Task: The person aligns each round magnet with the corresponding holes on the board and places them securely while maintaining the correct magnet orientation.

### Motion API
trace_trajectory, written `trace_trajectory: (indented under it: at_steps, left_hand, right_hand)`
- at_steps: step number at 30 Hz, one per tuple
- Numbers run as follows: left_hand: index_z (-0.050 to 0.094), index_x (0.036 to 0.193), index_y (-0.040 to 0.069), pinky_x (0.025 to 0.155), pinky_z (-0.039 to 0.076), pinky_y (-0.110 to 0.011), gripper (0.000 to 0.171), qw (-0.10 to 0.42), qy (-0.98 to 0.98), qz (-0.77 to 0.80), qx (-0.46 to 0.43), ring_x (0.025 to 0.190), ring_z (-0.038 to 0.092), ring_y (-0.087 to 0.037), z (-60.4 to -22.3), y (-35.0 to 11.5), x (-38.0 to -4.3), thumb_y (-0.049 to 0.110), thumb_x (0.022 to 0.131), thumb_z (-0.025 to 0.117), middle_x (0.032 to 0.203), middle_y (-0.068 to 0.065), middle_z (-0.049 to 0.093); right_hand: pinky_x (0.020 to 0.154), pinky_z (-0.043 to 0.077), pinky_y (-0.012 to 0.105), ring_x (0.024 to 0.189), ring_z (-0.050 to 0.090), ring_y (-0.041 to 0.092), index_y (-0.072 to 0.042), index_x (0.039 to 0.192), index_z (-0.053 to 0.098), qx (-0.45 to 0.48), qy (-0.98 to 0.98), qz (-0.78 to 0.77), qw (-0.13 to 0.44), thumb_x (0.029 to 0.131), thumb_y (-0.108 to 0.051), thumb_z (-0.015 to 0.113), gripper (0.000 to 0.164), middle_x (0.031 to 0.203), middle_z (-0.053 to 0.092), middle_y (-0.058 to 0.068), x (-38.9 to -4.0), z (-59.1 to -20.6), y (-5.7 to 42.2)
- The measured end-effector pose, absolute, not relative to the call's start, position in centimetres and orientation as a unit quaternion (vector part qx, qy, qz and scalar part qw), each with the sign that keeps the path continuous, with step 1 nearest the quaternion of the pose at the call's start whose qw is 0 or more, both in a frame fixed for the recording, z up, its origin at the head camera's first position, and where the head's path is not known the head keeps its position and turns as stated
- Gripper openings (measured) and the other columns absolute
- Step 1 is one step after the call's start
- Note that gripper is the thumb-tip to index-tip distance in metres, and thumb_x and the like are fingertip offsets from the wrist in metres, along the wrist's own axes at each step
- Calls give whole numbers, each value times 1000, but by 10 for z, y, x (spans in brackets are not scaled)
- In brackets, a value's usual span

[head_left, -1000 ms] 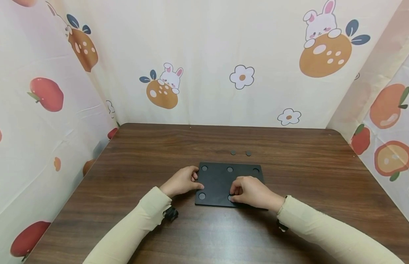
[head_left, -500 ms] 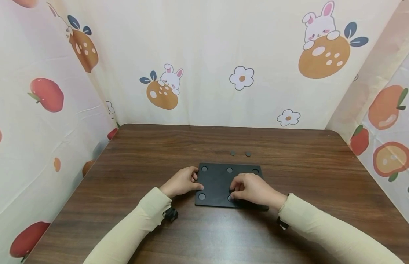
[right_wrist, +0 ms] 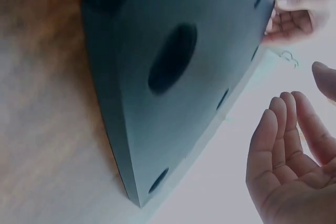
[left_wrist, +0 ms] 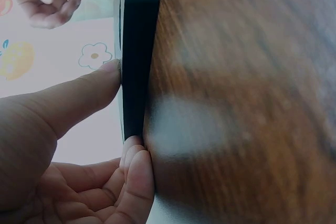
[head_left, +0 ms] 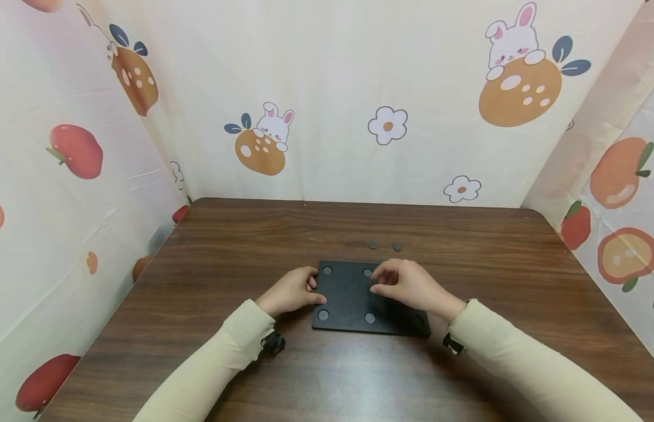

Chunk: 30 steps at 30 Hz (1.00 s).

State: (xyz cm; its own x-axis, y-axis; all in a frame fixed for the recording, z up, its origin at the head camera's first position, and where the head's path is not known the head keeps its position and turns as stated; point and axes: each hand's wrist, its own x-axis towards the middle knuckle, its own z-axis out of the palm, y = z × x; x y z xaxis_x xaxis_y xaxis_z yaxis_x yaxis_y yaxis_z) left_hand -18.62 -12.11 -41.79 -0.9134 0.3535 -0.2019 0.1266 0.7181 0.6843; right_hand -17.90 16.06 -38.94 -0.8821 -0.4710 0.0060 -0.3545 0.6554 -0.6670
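Head: board (head_left: 345,296) against left hand (head_left: 290,290), below right hand (head_left: 408,285)

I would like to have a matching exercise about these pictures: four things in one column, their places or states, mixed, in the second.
Things:
1. Left grip
2. Right grip
3. Two loose discs
4. Board

Places or states:
A. black and rectangular
B. touching the board's left edge
C. on the table, beyond the board
D. raised over the board, holding nothing

Pairs: 1-B, 2-D, 3-C, 4-A
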Motion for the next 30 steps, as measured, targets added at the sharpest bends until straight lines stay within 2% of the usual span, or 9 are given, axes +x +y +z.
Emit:
trace_trajectory:
  at_steps: [6, 17, 22, 27, 30]
  left_hand:
    - [49, 137, -4, 78, 44, -32, 69, 163, 912, 352, 131, 82, 51, -14, -418, -121, -186, 19, 81, 81, 94, -3, 57]
    - [49, 137, -5, 78, 44, -32, 69, 165, 912, 354, 128, 82, 51, -14, -417, -121, -186, 19, 81, 81, 94, -3, 56]
    - [49, 138, -4, 79, 45, -32, 69, 164, 912, 353, 128, 83, 51, -13, -418, -121, -186, 19, 81, 81, 94, -2, 57]
    - [48, 138, -4, 79, 45, -32, 69, 164, 912, 353, 129, 83, 51, -14, -418, -121, -186, 20, 82, 81, 95, -3, 57]
    - [49, 138, -4, 79, 45, -32, 69, 163, 912, 353, 128, 83, 51, -14, -418, -121, -186, 20, 81, 81, 94, -3, 57]
  right_hand:
    - [68, 48, 29, 77, 57, 13, -8, 104, 72, -205, 907, -365, 46, 87, -24, 74, 23, 85, 66, -2, -190, -385, 167]
    - [74, 50, 33, 83, 60, 18, -10, 110, 71, -171, 903, -393, 26, 90, -26, 72, 26, 90, 68, 2, -213, -383, 182]
    - [74, 51, 31, 86, 60, 21, -7, 115, 70, -160, 904, -397, 15, 92, -27, 70, 30, 98, 69, 6, -223, -387, 191]
    - [74, 50, 32, 91, 59, 26, -7, 120, 68, -135, 903, -406, 25, 94, -26, 68, 33, 111, 69, 10, -230, -391, 197]
    - [73, 50, 32, 91, 58, 26, -7, 121, 68, -119, 905, -408, 27, 94, -27, 67, 33, 113, 69, 11, -236, -394, 200]
